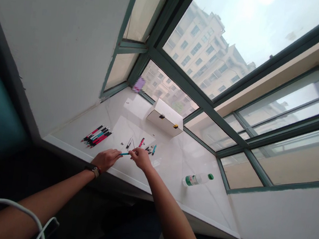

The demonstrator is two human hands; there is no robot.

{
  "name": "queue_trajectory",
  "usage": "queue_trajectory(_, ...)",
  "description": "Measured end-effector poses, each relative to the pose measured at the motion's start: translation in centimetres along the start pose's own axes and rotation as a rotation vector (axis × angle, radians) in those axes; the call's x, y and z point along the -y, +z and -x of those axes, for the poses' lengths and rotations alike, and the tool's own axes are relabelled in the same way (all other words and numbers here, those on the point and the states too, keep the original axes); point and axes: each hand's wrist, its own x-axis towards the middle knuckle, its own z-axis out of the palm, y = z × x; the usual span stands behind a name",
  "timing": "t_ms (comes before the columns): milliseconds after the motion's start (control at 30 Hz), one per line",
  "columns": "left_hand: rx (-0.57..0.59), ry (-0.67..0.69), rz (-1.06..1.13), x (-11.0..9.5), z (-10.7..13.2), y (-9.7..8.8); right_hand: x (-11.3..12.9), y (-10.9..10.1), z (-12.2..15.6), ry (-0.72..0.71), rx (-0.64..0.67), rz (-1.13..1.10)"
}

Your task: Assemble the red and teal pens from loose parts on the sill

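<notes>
Teal pen [125, 154] held over the windowsill [167, 169], axis roughly nine-to-three o'clock, left hand [107, 160] pinching its nine-o'clock end, right hand [141, 158] pinching towards three (neither hand nearer, both touching)!

A blue pen [124, 154] is pinched near its ends by the person's left grip [107, 159] and right grip [140, 158]. Left of that pen, a bunch of pens [98, 137] lies on the white surface [168, 167]; just beyond it, loose pen parts [142, 142]; farther beyond, a white box [164, 119]; to its right, a green-capped bottle [195, 180].
</notes>
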Motion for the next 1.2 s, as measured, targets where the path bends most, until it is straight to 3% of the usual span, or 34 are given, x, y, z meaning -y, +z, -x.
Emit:
queue_trajectory(133, 0.010, 0.004, -0.001, 0.1, 0.0, 0.1, 0.0, -0.2, -0.6, 0.134, 0.152, -0.105)
queue_trajectory(567, 0.023, -0.061, 0.127, -0.1, -0.2, -0.5, 0.7, -0.8, -0.7, -0.116, 0.056, 0.034)
queue_trajectory(733, 0.129, -0.082, 0.180, 0.1, -0.4, -1.1, 1.1, -1.4, -0.3, -0.187, 0.052, 0.127)
queue_trajectory(967, 0.134, -0.101, 0.249, 0.2, -0.6, -1.1, 0.8, -1.7, -0.4, -0.061, 0.111, 0.053)
queue_trajectory(1133, 0.098, -0.089, 0.204, 0.4, -0.4, -0.3, 1.1, -1.8, -0.5, -0.144, -0.003, 0.041)
queue_trajectory(1200, 0.076, -0.082, 0.166, 0.4, -0.3, 0.1, 1.3, -1.9, -0.5, -0.086, 0.039, 0.009)
